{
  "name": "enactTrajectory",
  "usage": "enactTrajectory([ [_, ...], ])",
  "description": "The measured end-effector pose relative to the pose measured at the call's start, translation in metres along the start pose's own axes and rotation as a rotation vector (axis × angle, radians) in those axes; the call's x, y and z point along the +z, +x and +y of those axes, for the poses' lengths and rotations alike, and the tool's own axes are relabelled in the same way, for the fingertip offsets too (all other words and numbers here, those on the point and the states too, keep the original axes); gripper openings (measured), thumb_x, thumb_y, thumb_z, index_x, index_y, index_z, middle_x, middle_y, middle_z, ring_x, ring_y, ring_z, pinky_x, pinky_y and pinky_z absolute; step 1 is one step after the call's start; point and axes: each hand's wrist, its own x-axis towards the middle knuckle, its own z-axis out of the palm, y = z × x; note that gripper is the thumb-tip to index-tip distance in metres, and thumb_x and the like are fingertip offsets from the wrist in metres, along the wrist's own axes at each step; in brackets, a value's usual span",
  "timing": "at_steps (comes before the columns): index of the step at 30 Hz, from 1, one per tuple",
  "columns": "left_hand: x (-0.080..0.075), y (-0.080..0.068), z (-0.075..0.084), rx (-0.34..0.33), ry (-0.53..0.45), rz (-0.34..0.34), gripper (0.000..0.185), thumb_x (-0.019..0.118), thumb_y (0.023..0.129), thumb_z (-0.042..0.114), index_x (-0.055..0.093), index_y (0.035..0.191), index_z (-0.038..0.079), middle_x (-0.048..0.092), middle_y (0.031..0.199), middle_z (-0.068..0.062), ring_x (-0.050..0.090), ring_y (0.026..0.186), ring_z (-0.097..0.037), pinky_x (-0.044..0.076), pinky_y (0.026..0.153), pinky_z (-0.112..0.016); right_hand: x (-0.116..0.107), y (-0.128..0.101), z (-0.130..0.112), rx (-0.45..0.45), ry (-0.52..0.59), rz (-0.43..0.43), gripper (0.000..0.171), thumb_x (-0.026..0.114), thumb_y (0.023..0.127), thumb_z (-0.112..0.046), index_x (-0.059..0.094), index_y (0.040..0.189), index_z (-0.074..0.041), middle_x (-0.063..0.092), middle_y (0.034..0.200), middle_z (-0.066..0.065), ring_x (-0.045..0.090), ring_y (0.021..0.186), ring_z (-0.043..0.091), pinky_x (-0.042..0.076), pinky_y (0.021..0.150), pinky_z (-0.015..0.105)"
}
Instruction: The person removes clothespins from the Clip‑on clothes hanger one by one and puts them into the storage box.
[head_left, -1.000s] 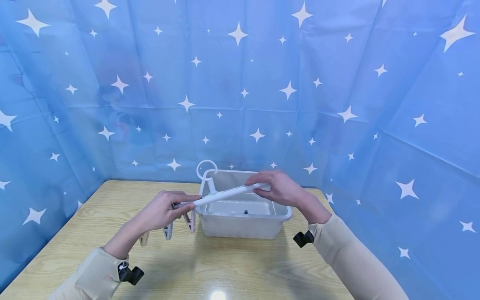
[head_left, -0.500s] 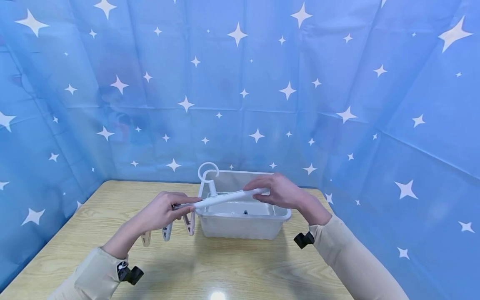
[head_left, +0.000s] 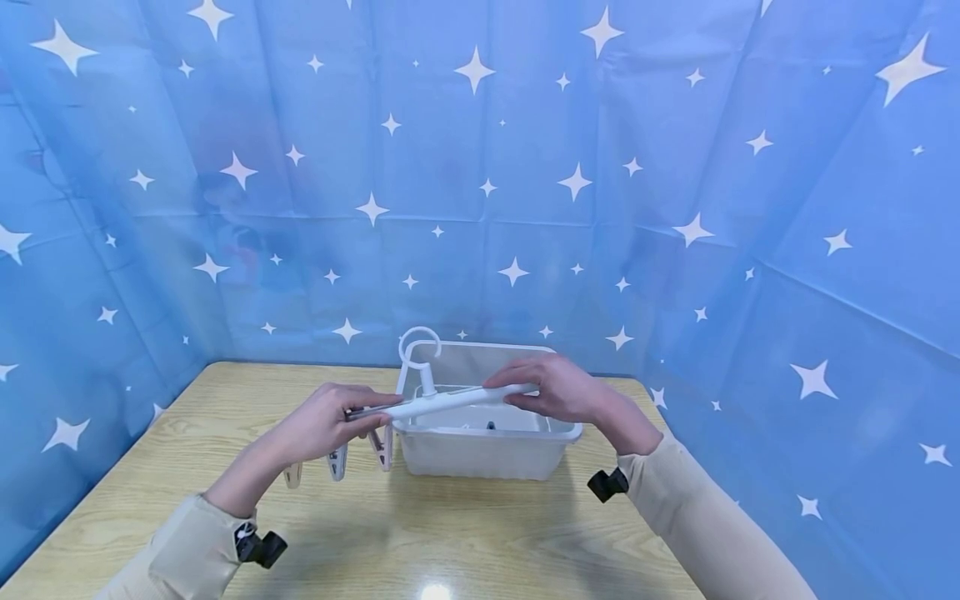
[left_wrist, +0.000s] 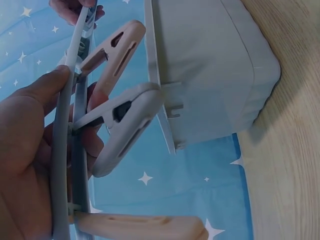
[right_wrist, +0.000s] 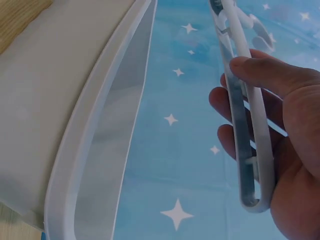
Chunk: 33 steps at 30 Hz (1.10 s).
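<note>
A white clip hanger [head_left: 442,404] spans both hands above a pale plastic basin [head_left: 480,457], its round hook [head_left: 427,379] standing up. My left hand [head_left: 337,419] grips the hanger's left part, thumb along the near rail in the left wrist view. From that part dangle a pink clip [left_wrist: 117,55], a grey clip [left_wrist: 127,125] and a beige clip [left_wrist: 145,226]. My right hand [head_left: 558,387] holds the other end between thumb and fingers; in the right wrist view the rounded tip of the double-railed bar [right_wrist: 260,145] shows, with no clip on that stretch.
The basin stands on a wood-grain table [head_left: 465,533], with a small dark spot [head_left: 491,425] inside it. A blue star-patterned curtain [head_left: 480,192] surrounds the table at the back and sides. Black wrist cameras [head_left: 260,548] sit on both sleeves.
My right hand has lowered a little, bringing the hanger's right end down so the bar lies more level. The hook has shifted slightly right and down. My left hand stays nearly in place.
</note>
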Motion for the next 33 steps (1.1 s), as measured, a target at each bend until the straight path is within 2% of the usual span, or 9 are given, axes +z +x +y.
enactTrajectory([
  [9, 0.0002, 0.0008, 0.0002, -0.015, 0.059, 0.021, 0.032, 0.066, 0.097, 0.031, 0.07, 0.128, 0.021, 0.074, 0.103, 0.009, 0.06, 0.078, 0.005, 0.048, 0.068, -0.022, 0.0032, -0.0009, -0.0001, 0.008, -0.008, 0.041, 0.031, 0.074, 0.09, -0.016, 0.073, 0.121, -0.021, 0.073, 0.118, -0.006, 0.07, 0.105, 0.011, 0.057, 0.086, 0.033],
  [13, -0.0005, 0.0015, 0.0014, -0.016, 0.091, 0.057, 0.031, 0.067, 0.096, 0.032, 0.072, 0.124, 0.019, 0.074, 0.099, 0.011, 0.06, 0.077, 0.006, 0.049, 0.068, -0.022, 0.0037, -0.0016, 0.0004, 0.019, -0.011, 0.043, 0.031, 0.074, 0.091, -0.016, 0.073, 0.121, -0.021, 0.073, 0.119, -0.006, 0.07, 0.106, 0.012, 0.057, 0.086, 0.034],
  [17, -0.0025, 0.0017, 0.0022, -0.026, 0.099, 0.106, 0.029, 0.069, 0.095, 0.029, 0.073, 0.123, 0.019, 0.074, 0.103, 0.008, 0.062, 0.078, 0.001, 0.051, 0.068, -0.024, 0.0034, -0.0032, 0.0015, 0.034, -0.005, 0.05, 0.032, 0.074, 0.09, -0.015, 0.073, 0.121, -0.02, 0.073, 0.12, -0.004, 0.07, 0.108, 0.014, 0.057, 0.087, 0.036],
  [21, -0.0036, 0.0018, 0.0032, -0.04, 0.132, 0.153, 0.029, 0.07, 0.095, 0.027, 0.072, 0.123, 0.019, 0.072, 0.115, 0.002, 0.068, 0.096, -0.013, 0.056, 0.077, -0.033, 0.0036, -0.005, 0.0028, 0.05, -0.002, 0.067, 0.033, 0.075, 0.09, -0.012, 0.073, 0.122, -0.02, 0.073, 0.121, -0.002, 0.07, 0.11, 0.017, 0.057, 0.089, 0.038],
  [24, -0.0039, 0.0022, 0.0041, -0.041, 0.141, 0.211, 0.029, 0.071, 0.094, 0.025, 0.073, 0.121, 0.018, 0.07, 0.12, -0.002, 0.067, 0.109, -0.023, 0.058, 0.084, -0.04, 0.0042, -0.0053, 0.0034, 0.055, -0.007, 0.084, 0.033, 0.074, 0.09, -0.012, 0.073, 0.122, -0.02, 0.073, 0.121, -0.002, 0.07, 0.11, 0.016, 0.057, 0.088, 0.038],
  [26, -0.0039, 0.0029, 0.0041, -0.038, 0.129, 0.25, 0.028, 0.072, 0.093, 0.023, 0.073, 0.12, 0.018, 0.069, 0.122, -0.003, 0.066, 0.11, -0.024, 0.059, 0.084, -0.04, 0.005, -0.0054, 0.0038, 0.053, -0.015, 0.098, 0.033, 0.074, 0.09, -0.013, 0.073, 0.123, -0.02, 0.073, 0.121, -0.002, 0.07, 0.109, 0.016, 0.058, 0.086, 0.037],
  [30, -0.0041, 0.0038, 0.0028, -0.025, 0.108, 0.315, 0.025, 0.073, 0.092, 0.017, 0.074, 0.118, 0.017, 0.068, 0.119, -0.002, 0.066, 0.106, -0.021, 0.061, 0.075, -0.033, 0.0063, -0.006, 0.0048, 0.067, -0.022, 0.128, 0.034, 0.074, 0.09, -0.013, 0.072, 0.123, -0.02, 0.073, 0.12, -0.001, 0.071, 0.105, 0.016, 0.058, 0.083, 0.036],
  [33, -0.0047, 0.0039, 0.0012, -0.01, 0.143, 0.355, 0.025, 0.074, 0.091, 0.015, 0.075, 0.116, 0.018, 0.069, 0.117, 0.0, 0.065, 0.104, -0.019, 0.059, 0.075, -0.035, 0.0062, -0.0066, 0.0049, 0.083, -0.023, 0.149, 0.034, 0.073, 0.091, -0.012, 0.072, 0.123, -0.019, 0.073, 0.121, 0.0, 0.071, 0.104, 0.017, 0.057, 0.08, 0.035],
])
